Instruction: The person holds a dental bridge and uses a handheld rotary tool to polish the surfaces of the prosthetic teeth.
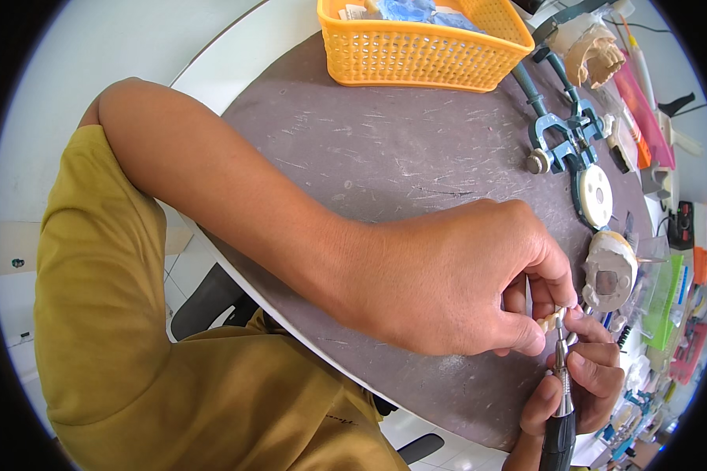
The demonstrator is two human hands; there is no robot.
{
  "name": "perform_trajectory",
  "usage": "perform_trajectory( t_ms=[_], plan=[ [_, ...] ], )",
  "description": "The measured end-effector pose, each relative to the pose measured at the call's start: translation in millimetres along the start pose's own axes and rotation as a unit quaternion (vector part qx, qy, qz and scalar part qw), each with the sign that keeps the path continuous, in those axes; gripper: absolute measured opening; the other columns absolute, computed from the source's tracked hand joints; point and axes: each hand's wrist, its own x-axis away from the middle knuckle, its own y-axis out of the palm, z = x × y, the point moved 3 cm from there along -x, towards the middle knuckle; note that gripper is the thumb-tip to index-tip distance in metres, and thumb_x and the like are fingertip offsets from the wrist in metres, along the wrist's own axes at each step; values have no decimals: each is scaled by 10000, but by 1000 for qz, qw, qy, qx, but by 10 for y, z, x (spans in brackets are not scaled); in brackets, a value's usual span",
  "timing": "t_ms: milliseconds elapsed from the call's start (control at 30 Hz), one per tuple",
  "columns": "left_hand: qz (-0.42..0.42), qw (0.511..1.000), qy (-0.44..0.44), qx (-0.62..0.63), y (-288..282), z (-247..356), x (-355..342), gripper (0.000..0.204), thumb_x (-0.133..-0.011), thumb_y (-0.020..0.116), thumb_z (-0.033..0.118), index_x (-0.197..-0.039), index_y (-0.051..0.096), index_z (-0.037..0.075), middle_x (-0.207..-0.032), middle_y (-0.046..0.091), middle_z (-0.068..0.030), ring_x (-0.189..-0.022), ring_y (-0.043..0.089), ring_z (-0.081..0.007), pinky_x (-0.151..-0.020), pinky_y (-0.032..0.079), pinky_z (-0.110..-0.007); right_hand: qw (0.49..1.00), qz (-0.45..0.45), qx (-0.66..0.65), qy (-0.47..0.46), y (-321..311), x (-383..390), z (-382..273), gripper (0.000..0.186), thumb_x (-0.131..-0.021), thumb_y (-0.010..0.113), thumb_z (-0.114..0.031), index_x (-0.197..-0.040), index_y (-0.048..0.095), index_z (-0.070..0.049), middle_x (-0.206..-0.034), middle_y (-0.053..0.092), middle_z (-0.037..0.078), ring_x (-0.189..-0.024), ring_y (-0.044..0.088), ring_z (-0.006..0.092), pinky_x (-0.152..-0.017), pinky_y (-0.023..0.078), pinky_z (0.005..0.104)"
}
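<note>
My left hand (448, 282) reaches across from the left, its thumb and fingers pinching a small piece of tooth-coloured dental work (551, 321), perhaps a bridge. Most of that piece is hidden by the fingertips. Wrapped round a black and silver rotary handpiece (560, 432), my right hand (597, 377) is closed at the lower right. The handpiece points up, and its thin tip meets or nearly meets the tooth-coloured piece; I cannot tell whether they touch. Fingers of both hands come together there. Just beyond them lies a white plaster dental model (609, 271).
A yellow-orange perforated basket (424, 55) holding blue and white items stands at the far edge of the scratched brown table (353, 149). A blue-green dental articulator (565, 137) lies at the right, near a beige plaster cast (595, 56). Tools and coloured packages crowd the right side.
</note>
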Motion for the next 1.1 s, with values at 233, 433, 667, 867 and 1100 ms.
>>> perform_trajectory(
  t_ms=[233, 433, 667, 867, 1100],
  plan=[
    [4, 1000, 16, -18, -9, -20, 2, 210, -809, 684, 67, -932, 645, -99, -684, 646, -96, -640, 604, -113, -597, 487, -259, 1000, -19, 13, -15, -15, 11, 15, 316, -914, 630, -345, -1042, 485, -95, -863, 516, 106, -1037, 582, 310, -910, 476, 433],
    [6, 999, 26, -21, -7, -23, -6, 210, -798, 691, 62, -930, 646, -95, -698, 650, -99, -654, 609, -118, -606, 490, -264, 1000, -21, 11, -5, -21, 13, 15, 312, -911, 636, -346, -1028, 494, -94, -857, 522, 98, -1041, 580, 308, -917, 474, 440],
    [3, 1000, 19, -17, -5, -29, -3, 212, -788, 698, 58, -926, 644, -94, -697, 649, -104, -654, 611, -124, -613, 494, -265, 1000, 1, -7, 13, 3, 9, 4, 310, -912, 636, -341, -1032, 488, -97, -843, 521, 95, -1034, 583, 303, -920, 474, 447],
    [3, 1000, 24, -18, -11, -23, -6, 208, -788, 693, 47, -927, 638, -97, -704, 649, -104, -660, 611, -127, -620, 496, -268, 1000, 1, -6, 4, -10, 9, 2, 302, -910, 632, -341, -1019, 488, -100, -830, 518, 95, -1027, 588, 305, -913, 478, 446],
    [6, 1000, 11, 0, -10, -16, 5, 209, -786, 695, 39, -932, 633, -96, -709, 641, -102, -663, 605, -128, -622, 494, -268, 1000, -11, 13, -5, -4, -10, 1, 302, -908, 626, -352, -1008, 479, -109, -810, 510, 87, -1019, 595, 313, -896, 487, 441]
  ],
)
